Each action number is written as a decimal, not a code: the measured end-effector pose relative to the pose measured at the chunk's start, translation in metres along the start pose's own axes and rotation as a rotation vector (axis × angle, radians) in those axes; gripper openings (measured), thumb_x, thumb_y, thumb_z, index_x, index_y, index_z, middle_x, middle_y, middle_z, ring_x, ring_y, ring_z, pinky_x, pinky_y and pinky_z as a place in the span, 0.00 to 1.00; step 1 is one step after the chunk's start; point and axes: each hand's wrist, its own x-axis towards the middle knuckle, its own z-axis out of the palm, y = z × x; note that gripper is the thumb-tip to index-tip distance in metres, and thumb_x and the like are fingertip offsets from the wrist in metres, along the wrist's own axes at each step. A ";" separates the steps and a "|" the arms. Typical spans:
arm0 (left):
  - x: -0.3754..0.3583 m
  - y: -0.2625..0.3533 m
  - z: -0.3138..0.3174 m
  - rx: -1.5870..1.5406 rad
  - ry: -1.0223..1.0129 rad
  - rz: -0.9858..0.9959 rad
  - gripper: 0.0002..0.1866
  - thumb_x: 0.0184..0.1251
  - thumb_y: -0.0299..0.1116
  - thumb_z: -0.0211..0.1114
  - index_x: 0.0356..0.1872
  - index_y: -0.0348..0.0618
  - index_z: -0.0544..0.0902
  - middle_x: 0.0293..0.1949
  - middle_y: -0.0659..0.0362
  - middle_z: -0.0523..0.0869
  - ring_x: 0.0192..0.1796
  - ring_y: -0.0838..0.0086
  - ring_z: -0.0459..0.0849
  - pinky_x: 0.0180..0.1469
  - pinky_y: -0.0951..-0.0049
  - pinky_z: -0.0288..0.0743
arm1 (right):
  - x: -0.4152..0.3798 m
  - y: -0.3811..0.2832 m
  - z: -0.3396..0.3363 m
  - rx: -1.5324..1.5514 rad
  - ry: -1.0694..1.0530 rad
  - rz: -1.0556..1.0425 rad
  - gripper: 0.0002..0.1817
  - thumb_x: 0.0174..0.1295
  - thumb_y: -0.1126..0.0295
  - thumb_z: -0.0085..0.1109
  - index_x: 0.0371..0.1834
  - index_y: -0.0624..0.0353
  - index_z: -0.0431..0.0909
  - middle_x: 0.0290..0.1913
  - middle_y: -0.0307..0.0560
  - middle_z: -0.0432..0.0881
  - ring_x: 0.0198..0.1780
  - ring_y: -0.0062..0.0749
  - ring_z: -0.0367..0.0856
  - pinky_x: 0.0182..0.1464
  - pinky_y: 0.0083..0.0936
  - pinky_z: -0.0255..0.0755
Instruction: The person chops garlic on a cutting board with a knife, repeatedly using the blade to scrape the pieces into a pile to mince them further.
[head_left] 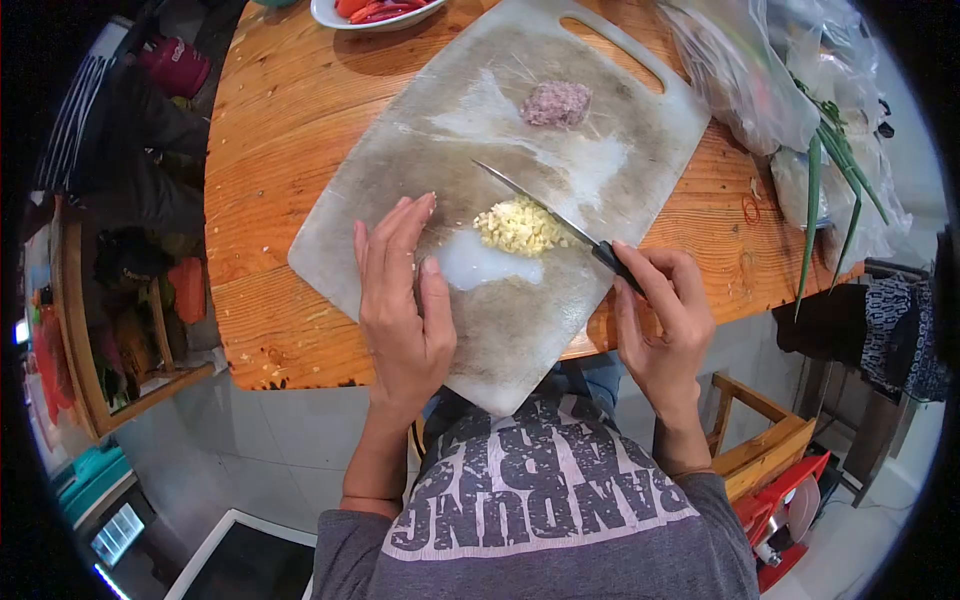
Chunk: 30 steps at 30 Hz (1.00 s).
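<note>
My right hand (665,325) grips the black handle of a knife (540,202), whose blade slants up and left across the cutting board (390,150). Along the blade's near side lies a small heap of chopped pale-yellow pieces that look like garlic (520,227). My left hand (405,300) rests at the board's left side, fingers stretched out and slightly apart, with nothing in it. A wet whitish patch shows on the board between my left hand and the heap. Farther up the board sits a clump of finely chopped purplish pieces (556,104).
The board lies on a wooden table (270,200). At the far edge stands a white plate (378,15) of red chillies. Plastic bags (760,90) and green onion leaves (840,160) lie at the right. A wooden stool (765,440) is below right.
</note>
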 end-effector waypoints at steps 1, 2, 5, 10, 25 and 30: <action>0.001 0.001 -0.001 0.026 -0.006 0.005 0.26 0.69 0.20 0.51 0.69 0.37 0.75 0.67 0.49 0.79 0.74 0.51 0.72 0.80 0.42 0.49 | 0.002 0.001 0.001 0.002 0.010 -0.023 0.25 0.51 0.84 0.71 0.55 0.56 0.88 0.40 0.45 0.81 0.36 0.34 0.79 0.35 0.27 0.73; 0.002 0.001 -0.002 0.054 -0.012 0.010 0.26 0.69 0.20 0.52 0.69 0.38 0.74 0.68 0.49 0.78 0.75 0.51 0.71 0.80 0.42 0.49 | 0.004 0.003 0.001 0.005 0.020 -0.047 0.25 0.51 0.85 0.70 0.55 0.56 0.88 0.40 0.45 0.81 0.36 0.34 0.79 0.35 0.27 0.74; 0.006 0.001 -0.006 0.097 -0.041 0.084 0.29 0.69 0.20 0.53 0.72 0.37 0.72 0.72 0.48 0.74 0.78 0.52 0.67 0.80 0.43 0.50 | 0.009 0.006 -0.003 0.055 0.026 -0.054 0.26 0.50 0.86 0.70 0.55 0.56 0.87 0.41 0.46 0.81 0.37 0.34 0.80 0.36 0.27 0.76; 0.025 0.001 -0.006 0.063 -0.158 0.258 0.32 0.69 0.22 0.54 0.76 0.35 0.66 0.77 0.47 0.67 0.79 0.53 0.65 0.81 0.47 0.52 | 0.014 -0.001 -0.012 0.082 -0.059 -0.015 0.27 0.49 0.87 0.69 0.55 0.57 0.87 0.41 0.47 0.80 0.38 0.35 0.81 0.38 0.27 0.77; 0.066 -0.003 -0.021 0.187 -0.361 0.364 0.34 0.70 0.23 0.54 0.78 0.37 0.63 0.78 0.47 0.65 0.80 0.53 0.63 0.82 0.48 0.51 | 0.020 0.014 -0.004 0.009 0.008 -0.064 0.26 0.49 0.85 0.70 0.54 0.54 0.88 0.38 0.45 0.80 0.35 0.35 0.79 0.34 0.26 0.74; 0.068 -0.010 -0.017 0.168 -0.421 0.366 0.34 0.68 0.20 0.52 0.78 0.38 0.64 0.77 0.47 0.67 0.80 0.52 0.63 0.82 0.50 0.51 | 0.016 0.014 -0.001 0.022 -0.042 -0.114 0.26 0.48 0.85 0.70 0.54 0.55 0.88 0.39 0.45 0.80 0.36 0.36 0.79 0.35 0.27 0.74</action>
